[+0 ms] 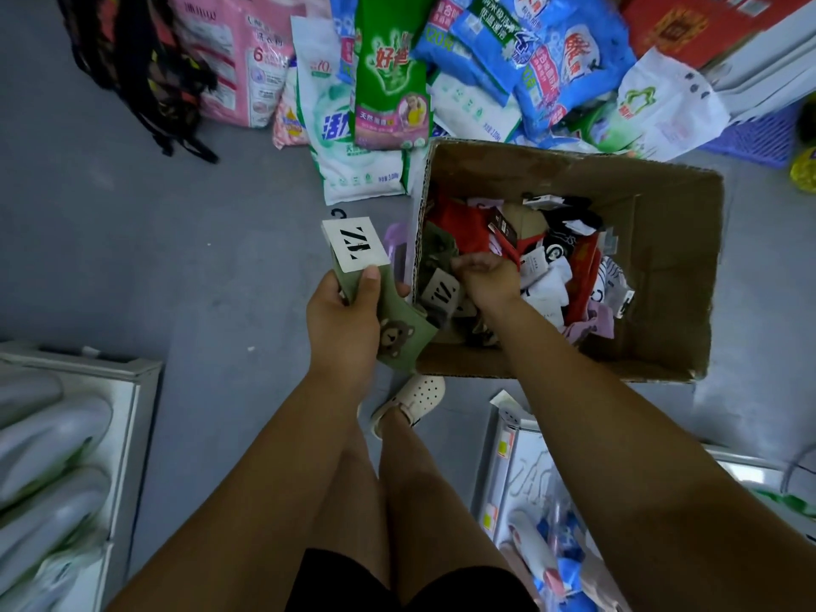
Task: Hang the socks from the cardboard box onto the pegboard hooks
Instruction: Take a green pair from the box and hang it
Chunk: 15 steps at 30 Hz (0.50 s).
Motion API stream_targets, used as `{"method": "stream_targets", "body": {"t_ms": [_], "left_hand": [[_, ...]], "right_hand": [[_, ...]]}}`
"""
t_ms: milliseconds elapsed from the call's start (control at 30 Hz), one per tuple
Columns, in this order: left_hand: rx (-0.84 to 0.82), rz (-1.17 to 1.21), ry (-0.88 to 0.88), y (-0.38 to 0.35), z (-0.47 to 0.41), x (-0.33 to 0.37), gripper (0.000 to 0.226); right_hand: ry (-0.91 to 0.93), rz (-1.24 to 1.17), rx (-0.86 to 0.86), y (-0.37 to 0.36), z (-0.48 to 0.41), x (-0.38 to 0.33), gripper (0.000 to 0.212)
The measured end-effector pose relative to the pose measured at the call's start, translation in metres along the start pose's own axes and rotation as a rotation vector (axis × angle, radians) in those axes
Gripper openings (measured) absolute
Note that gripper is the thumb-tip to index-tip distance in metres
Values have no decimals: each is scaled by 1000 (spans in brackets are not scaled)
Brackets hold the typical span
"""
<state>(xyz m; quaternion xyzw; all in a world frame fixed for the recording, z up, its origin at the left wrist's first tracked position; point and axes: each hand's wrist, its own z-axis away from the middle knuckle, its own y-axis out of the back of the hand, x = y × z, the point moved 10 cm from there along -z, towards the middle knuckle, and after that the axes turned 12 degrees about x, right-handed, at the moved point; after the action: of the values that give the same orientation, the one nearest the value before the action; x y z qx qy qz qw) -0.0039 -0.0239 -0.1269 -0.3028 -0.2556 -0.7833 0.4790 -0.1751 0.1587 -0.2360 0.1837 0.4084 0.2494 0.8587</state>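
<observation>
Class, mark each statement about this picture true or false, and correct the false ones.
1. The left hand holds a green sock with a bear on it. True.
2. The right hand is outside the box. False: it reaches into the box, among the socks.
3. The box is empty. False: it holds many socks.
4. Detergent bags lie on the floor beyond the box. True.

Single head-worn wide-angle view, looking almost straight down, close above the arms; cardboard box [662,280] right of centre, grey floor [132,236] upper left, legs [397,501] at bottom edge
</observation>
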Motion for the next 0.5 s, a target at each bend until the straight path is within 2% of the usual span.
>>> {"method": "stream_targets", "body": {"t_ms": [200,267,500], "left_hand": [[-2,-11,-75,-1,21,22,12],[-24,-24,-98,-4,34,30,11],[-130,-90,-142,-26,84,58,11]], "right_hand": [[-25,-334,92,83,37,-24,22],[-7,-371,133,110,51,-31,25],[-25,-531,185,180,98,-46,18]]}}
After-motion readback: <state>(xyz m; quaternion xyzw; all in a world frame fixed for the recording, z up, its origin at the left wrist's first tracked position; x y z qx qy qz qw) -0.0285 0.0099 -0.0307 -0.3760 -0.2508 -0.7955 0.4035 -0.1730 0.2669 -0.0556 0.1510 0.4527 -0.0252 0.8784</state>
